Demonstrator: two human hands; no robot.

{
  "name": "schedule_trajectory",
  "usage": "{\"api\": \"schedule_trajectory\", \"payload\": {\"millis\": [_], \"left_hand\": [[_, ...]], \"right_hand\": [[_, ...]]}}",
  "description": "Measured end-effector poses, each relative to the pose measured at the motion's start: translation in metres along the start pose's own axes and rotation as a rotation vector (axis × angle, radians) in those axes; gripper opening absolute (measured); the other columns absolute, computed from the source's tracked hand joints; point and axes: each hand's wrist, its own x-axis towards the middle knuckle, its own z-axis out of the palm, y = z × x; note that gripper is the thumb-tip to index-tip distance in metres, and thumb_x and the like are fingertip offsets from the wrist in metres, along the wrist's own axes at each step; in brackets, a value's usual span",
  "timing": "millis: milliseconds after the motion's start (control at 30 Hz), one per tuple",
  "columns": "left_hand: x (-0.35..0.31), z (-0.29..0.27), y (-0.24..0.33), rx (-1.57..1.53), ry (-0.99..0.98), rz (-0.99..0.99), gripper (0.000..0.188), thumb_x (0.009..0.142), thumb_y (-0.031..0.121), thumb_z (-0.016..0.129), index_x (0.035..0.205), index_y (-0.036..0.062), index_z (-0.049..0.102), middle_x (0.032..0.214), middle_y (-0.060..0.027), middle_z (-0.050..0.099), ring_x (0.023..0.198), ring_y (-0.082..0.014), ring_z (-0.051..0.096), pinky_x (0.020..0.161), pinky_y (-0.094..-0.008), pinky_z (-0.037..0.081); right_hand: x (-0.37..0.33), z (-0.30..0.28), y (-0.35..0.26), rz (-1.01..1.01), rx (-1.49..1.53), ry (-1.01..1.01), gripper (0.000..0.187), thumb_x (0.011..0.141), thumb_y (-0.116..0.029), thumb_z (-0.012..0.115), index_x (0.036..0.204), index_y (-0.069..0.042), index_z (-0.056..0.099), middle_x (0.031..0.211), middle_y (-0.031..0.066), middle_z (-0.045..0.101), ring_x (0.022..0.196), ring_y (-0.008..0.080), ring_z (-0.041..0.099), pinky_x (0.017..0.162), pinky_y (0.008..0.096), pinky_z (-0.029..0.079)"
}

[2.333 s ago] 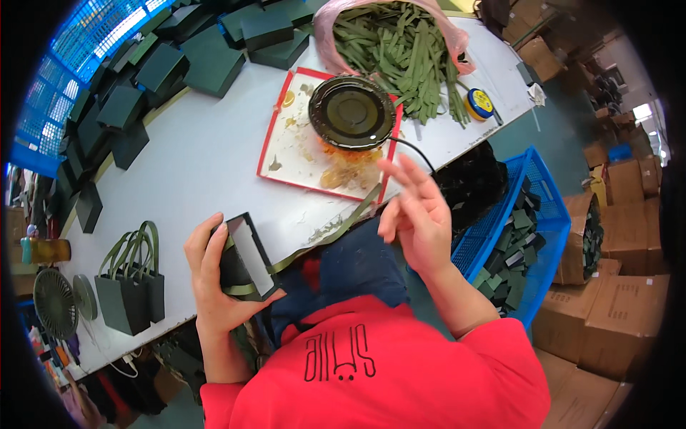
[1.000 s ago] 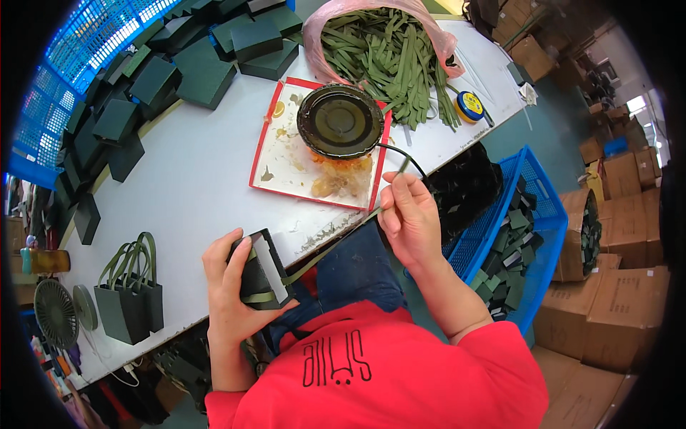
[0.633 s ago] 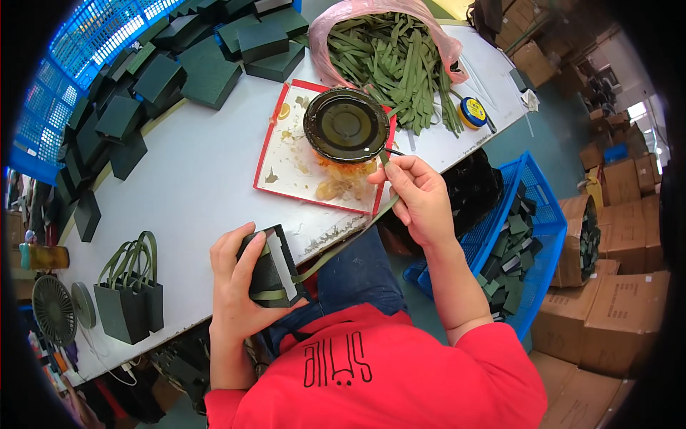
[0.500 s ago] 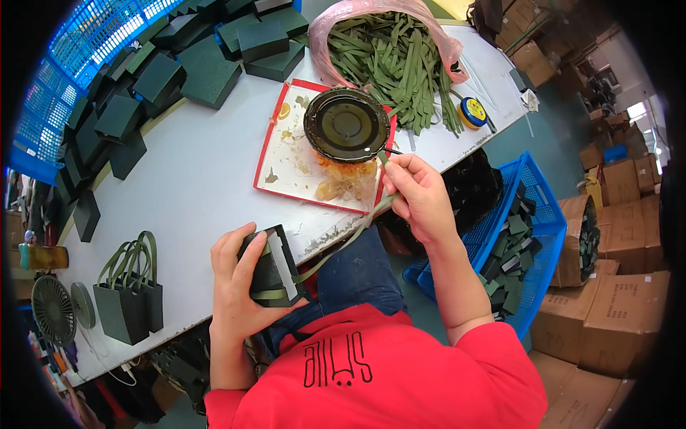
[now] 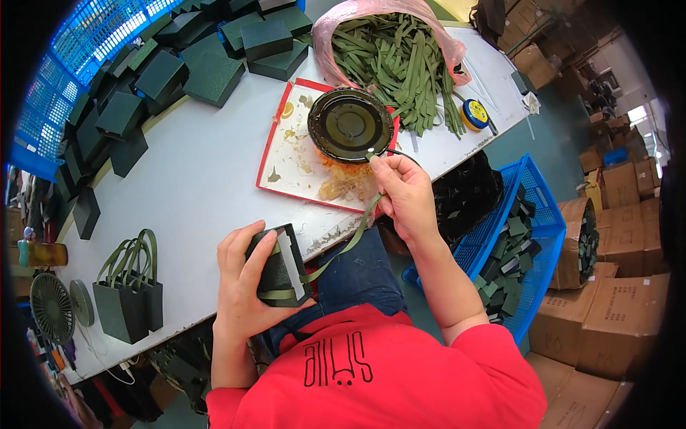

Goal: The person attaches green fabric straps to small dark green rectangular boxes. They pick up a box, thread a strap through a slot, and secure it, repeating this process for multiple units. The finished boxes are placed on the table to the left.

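Note:
My left hand [image 5: 246,286] grips a small dark green paper bag [image 5: 279,266] by its open top, at the table's front edge. A green ribbon strip [image 5: 348,239] runs from the bag up to my right hand [image 5: 405,194], which pinches its far end beside the round black pot [image 5: 350,124]. The pot stands on a red-rimmed white tray [image 5: 296,168] stained with orange glue.
A pink plastic bag of green ribbon strips [image 5: 400,50] lies behind the pot. Flat dark green bags [image 5: 171,71] are stacked at the back left. Finished bags with handles [image 5: 128,297] stand at the left. A blue crate [image 5: 514,243] sits to my right, cardboard boxes [image 5: 607,243] beyond.
My right hand has risen from the table edge to the pot's rim, drawing the ribbon taut. My left hand has turned the bag slightly and brought it a little to the right.

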Motion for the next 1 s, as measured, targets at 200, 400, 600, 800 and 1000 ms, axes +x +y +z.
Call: {"api": "schedule_trajectory", "payload": {"millis": [200, 400, 600, 800, 1000], "left_hand": [[0.000, 0.001, 0.000, 0.002, -0.008, -0.006, 0.109, 0.055, 0.044, 0.097, 0.145, 0.0052, 0.049, 0.146, -0.0212, 0.047, 0.130, -0.0409, 0.047, 0.106, -0.0519, 0.041], [0.002, 0.001, -0.001, 0.003, -0.001, -0.001, 0.108, 0.055, 0.043, 0.097, 0.145, 0.0049, 0.050, 0.146, -0.0215, 0.047, 0.130, -0.0411, 0.047, 0.106, -0.0520, 0.041], [0.003, -0.006, -0.004, 0.002, 0.005, 0.011, 0.106, 0.056, 0.041, 0.098, 0.143, 0.0042, 0.050, 0.146, -0.0224, 0.048, 0.129, -0.0412, 0.048, 0.106, -0.0515, 0.041], [0.018, -0.011, 0.000, -0.141, 0.001, 0.058, 0.097, 0.056, 0.037, 0.096, 0.139, 0.0070, 0.056, 0.144, -0.0171, 0.051, 0.128, -0.0403, 0.048, 0.106, -0.0505, 0.040], [0.021, -0.014, 0.004, -0.158, -0.027, 0.081, 0.094, 0.056, 0.037, 0.095, 0.138, 0.0082, 0.057, 0.143, -0.0141, 0.052, 0.128, -0.0379, 0.049, 0.105, -0.0491, 0.041]], "right_hand": [[0.003, 0.002, 0.003, 0.005, -0.025, 0.040, 0.020, 0.098, -0.020, 0.071, 0.091, -0.005, 0.059, 0.068, -0.0023, 0.055, 0.046, 0.0024, 0.040, 0.040, 0.0199, 0.029], [0.003, -0.008, 0.006, 0.030, 0.080, -0.002, 0.020, 0.096, -0.020, 0.072, 0.088, -0.009, 0.057, 0.069, -0.0036, 0.054, 0.049, 0.0019, 0.041, 0.042, 0.0191, 0.030], [-0.030, -0.001, -0.002, -0.026, 0.018, -0.120, 0.016, 0.096, -0.019, 0.071, 0.093, -0.007, 0.061, 0.070, -0.0030, 0.058, 0.054, 0.0024, 0.047, 0.047, 0.0191, 0.035], [-0.057, 0.025, -0.016, 0.210, -0.210, -0.412, 0.014, 0.096, -0.014, 0.072, 0.093, -0.005, 0.062, 0.073, -0.0052, 0.060, 0.059, -0.0002, 0.051, 0.051, 0.0179, 0.038], [-0.056, 0.042, -0.008, 0.258, -0.138, -0.541, 0.015, 0.097, -0.014, 0.072, 0.095, -0.001, 0.063, 0.081, -0.0015, 0.068, 0.071, 0.0020, 0.061, 0.061, 0.0189, 0.048]]}}
